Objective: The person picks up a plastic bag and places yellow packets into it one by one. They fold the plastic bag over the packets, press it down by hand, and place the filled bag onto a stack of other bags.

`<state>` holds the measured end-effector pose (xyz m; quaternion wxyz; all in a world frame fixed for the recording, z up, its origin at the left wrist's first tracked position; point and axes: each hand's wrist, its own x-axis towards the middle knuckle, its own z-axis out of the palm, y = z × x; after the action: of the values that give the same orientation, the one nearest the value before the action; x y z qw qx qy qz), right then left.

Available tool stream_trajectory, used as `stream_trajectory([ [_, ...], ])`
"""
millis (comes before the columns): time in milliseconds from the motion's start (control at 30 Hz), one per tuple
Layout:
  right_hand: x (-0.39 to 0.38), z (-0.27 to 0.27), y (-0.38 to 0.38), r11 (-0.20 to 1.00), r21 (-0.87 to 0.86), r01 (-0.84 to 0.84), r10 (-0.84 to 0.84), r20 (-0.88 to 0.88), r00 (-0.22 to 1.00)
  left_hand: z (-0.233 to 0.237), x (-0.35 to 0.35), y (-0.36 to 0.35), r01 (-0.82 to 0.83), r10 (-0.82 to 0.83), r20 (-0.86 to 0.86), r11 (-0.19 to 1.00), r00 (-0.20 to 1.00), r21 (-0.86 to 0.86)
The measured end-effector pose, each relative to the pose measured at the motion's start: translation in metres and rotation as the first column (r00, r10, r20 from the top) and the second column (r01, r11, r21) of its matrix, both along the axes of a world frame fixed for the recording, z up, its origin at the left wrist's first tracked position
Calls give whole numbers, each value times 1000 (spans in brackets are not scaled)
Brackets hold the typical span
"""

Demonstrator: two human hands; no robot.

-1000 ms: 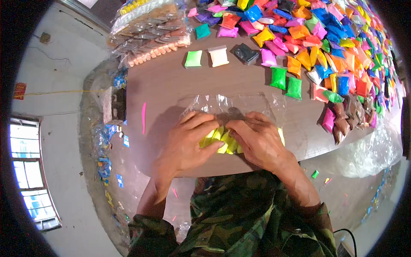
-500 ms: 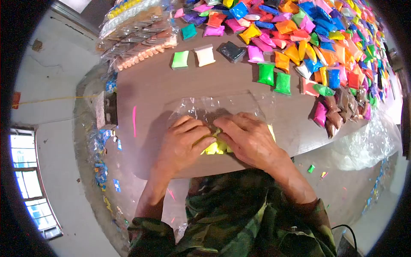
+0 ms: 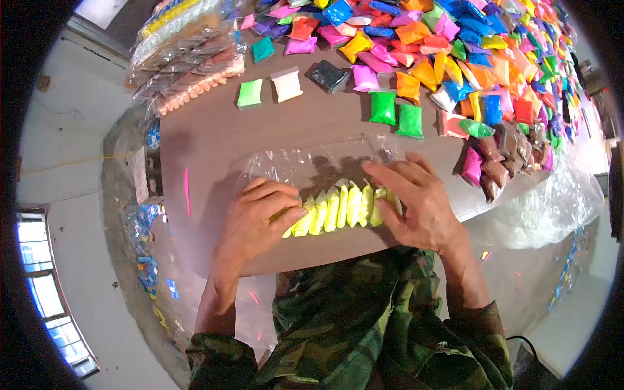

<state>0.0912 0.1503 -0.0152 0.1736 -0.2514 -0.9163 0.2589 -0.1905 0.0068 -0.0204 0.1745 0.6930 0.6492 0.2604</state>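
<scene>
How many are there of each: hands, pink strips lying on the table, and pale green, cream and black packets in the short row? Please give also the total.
Left hand and right hand: 2
Pink strip: 1
Pale green packet: 1
Cream packet: 1
Black packet: 1
Total: 6

A packing workshop, by the look of 1 table (image 3: 214, 140) heaped with bright sealed packets (image 3: 416, 58).
</scene>
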Motion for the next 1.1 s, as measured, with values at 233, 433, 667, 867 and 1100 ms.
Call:
stream_trajectory([
  [233, -25, -8, -1, 988, 69, -142, 151, -153, 977, -1, 0, 2, -12, 12, 20, 1000, 1000, 2],
  [433, -25, -25, -5, 987, -95, -133, 113, -186, 976, -3, -1, -1, -32, 32, 79, 999, 996, 3],
  [667, -25, -31, -9, 985, -119, -124, 88, -268, 959, -4, 0, 1, -35, 33, 93, 999, 995, 11],
  [867, -28, -32, -6, 990, -74, -122, 105, -199, 974, 7, 3, 5, -90, 99, 106, 992, 989, -90],
  [1100, -31, -34, -8, 996, -62, -63, 43, -277, 960, 2, 2, 8, -159, 206, 206, 961, 957, -226],
])
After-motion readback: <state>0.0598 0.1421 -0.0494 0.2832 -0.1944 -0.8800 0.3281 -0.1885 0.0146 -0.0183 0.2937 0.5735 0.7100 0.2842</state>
